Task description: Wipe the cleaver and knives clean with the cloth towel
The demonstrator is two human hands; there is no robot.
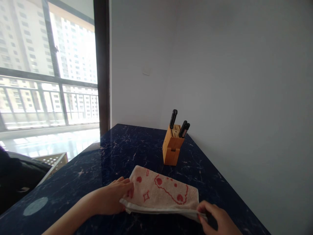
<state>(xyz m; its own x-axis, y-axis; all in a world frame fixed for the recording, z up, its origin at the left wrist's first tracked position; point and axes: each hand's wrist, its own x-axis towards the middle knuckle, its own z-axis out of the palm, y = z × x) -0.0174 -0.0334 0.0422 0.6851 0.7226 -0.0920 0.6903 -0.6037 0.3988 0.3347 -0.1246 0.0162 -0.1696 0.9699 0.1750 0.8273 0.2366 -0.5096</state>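
Note:
A folded beige towel (pixel 162 194) with a red pattern lies on the dark marble counter (pixel 117 153) near its front. My left hand (pixel 114 195) rests at the towel's left end, its fingers curled over the edge and pinching the cloth. At the towel's near right corner my right hand (pixel 217 218) pinches the grey hem between thumb and fingers. Both hands hold the same towel, one at each end.
A wooden knife block (pixel 172 147) with three black-handled knives stands behind the towel, close to the white wall (pixel 220 81). A large window with a railing fills the left. A dark object and a perforated tray (pixel 52 161) sit past the counter's left edge.

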